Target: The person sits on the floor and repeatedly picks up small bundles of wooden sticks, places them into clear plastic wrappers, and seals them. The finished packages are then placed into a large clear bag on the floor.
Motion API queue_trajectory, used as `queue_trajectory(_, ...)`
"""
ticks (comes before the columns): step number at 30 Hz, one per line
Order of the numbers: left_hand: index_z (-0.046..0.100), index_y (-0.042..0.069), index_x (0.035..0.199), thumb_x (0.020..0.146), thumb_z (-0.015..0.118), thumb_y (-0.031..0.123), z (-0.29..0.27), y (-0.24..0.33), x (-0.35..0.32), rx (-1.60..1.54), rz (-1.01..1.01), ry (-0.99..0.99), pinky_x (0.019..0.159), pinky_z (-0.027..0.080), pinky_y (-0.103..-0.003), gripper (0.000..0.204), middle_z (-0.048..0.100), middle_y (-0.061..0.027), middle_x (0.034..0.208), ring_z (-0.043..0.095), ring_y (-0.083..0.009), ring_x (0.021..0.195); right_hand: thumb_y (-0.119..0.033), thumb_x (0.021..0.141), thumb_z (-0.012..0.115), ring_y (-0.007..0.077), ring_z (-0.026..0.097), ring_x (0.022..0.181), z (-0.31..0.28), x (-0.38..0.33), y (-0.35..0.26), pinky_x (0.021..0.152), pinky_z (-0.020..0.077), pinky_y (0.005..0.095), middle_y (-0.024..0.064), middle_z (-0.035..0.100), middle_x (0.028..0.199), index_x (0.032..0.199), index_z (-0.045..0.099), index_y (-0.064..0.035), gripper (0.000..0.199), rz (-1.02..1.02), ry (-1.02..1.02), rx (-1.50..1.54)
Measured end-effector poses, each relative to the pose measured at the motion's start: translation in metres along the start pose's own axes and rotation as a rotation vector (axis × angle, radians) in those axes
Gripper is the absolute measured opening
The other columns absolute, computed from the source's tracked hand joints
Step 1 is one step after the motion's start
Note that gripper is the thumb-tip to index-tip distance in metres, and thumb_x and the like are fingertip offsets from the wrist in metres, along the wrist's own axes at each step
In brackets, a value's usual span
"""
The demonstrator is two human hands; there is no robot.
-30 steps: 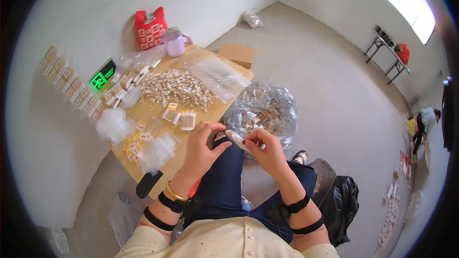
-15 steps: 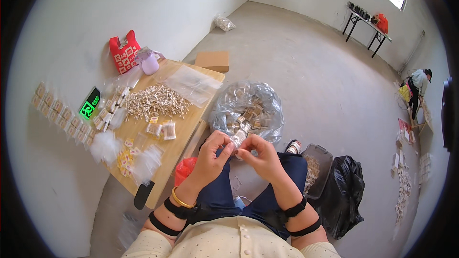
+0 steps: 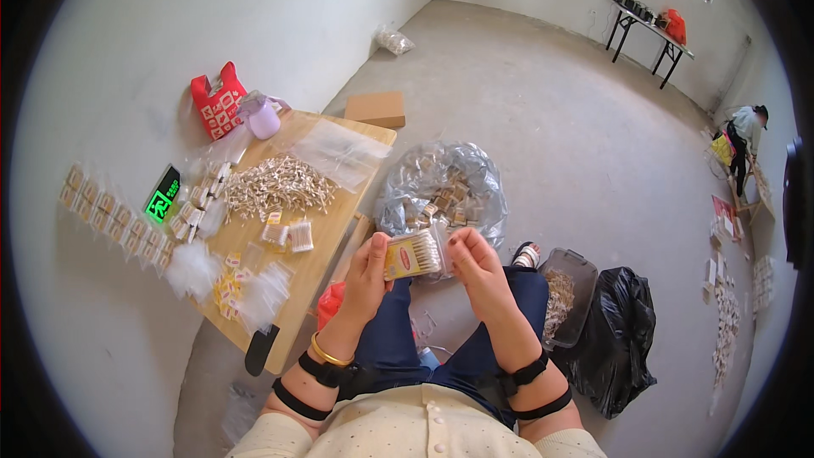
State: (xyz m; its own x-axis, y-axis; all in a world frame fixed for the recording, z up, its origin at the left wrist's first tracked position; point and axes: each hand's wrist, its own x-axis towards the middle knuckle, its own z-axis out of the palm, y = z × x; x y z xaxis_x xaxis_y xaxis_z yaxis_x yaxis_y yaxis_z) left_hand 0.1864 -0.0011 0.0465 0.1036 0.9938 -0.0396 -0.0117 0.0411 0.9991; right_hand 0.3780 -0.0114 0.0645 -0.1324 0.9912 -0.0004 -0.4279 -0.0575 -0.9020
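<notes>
In front of my knees, my left hand (image 3: 369,278) grips one end of a small clear bag of cotton swabs (image 3: 414,254). A yellow label with a red oval faces up in the bag, and the white swab tips line its right side. My right hand (image 3: 479,271) is closed, its thumb and fingertips at the clear flap on the bag's right edge. Below the bag, a large clear plastic sack (image 3: 492,203) on the floor holds several similar filled packets (image 3: 449,198).
The wooden table (image 3: 339,203) at left bears a heap of loose swabs (image 3: 280,185), two swab bundles, yellow cards (image 3: 229,287), clear bags and a lilac jug (image 3: 263,119). A grey bin (image 3: 577,288) and black bag (image 3: 610,339) lie right. Another person (image 3: 744,148) bends at far right.
The bag has turned so that its yellow label shows. My hands have moved apart, the right one slightly rightward to the bag's edge.
</notes>
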Motion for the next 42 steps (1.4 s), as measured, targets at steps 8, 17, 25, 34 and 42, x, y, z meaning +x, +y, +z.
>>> queue_trajectory(8, 0.056, 0.001, 0.078, 0.101, 0.037, 0.037, 0.028, 0.012, 0.005, 0.578, 0.366, 0.277, 0.051, 0.039, -0.043, 0.047, 0.051, -0.0221, 0.062, 0.052, -0.0434, 0.06, -0.026, 0.102, 0.041, 0.0155, 0.055, 0.072, 0.019, 0.017, 0.016, 0.063, 0.0441, 0.0295, 0.0093, 0.056, 0.082, 0.099, 0.049, -0.002, 0.025, -0.399, 0.207, -0.755)
queue_trajectory(17, 0.056, 0.004, 0.07, 0.1, 0.046, 0.035, 0.025, 0.019, 0.009, 0.38, 0.356, 0.141, 0.048, 0.038, -0.037, 0.044, 0.053, -0.0094, 0.055, 0.056, -0.0175, 0.051, -0.027, 0.101, 0.043, 0.018, 0.055, 0.066, 0.017, 0.029, 0.029, 0.06, 0.0428, 0.0313, 0.009, 0.057, 0.072, 0.09, 0.051, -0.001, 0.03, -0.416, 0.304, -0.509)
queue_trajectory(25, 0.055, 0.01, 0.073, 0.1, 0.048, 0.033, 0.042, 0.01, 0.009, -0.576, 0.024, 0.001, 0.055, 0.037, -0.022, 0.036, 0.046, 0.0075, 0.064, 0.041, -0.0027, 0.057, -0.034, 0.102, 0.042, 0.0023, 0.046, 0.07, 0.016, 0.024, 0.028, 0.062, 0.0381, 0.019, -0.0026, 0.052, 0.077, 0.09, 0.055, -0.0065, 0.033, -0.087, 0.232, 0.136)
queue_trajectory(34, 0.041, 0.009, 0.06, 0.099, 0.05, 0.03, 0.031, 0.004, 0.023, 0.514, 0.593, 0.313, 0.047, 0.028, -0.026, 0.046, 0.039, 0.0043, 0.056, 0.034, -0.0068, 0.052, -0.033, 0.103, 0.041, 0.0042, 0.045, 0.061, 0.021, 0.028, 0.037, 0.054, 0.0373, 0.0206, -0.0025, 0.051, 0.07, 0.085, 0.055, -0.0044, 0.036, -0.383, 0.341, -0.27)
queue_trajectory(42, 0.038, 0.013, 0.055, 0.1, 0.039, 0.045, 0.025, 0.014, 0.013, -0.338, 0.064, -0.069, 0.041, 0.029, -0.023, 0.055, 0.034, 0.0036, 0.05, 0.035, -0.0075, 0.042, -0.039, 0.1, 0.044, 0.0029, 0.056, 0.063, 0.009, 0.034, 0.037, 0.049, 0.0458, 0.0184, -0.0009, 0.058, 0.076, 0.092, 0.058, -0.0078, 0.035, -0.113, 0.244, 0.13)
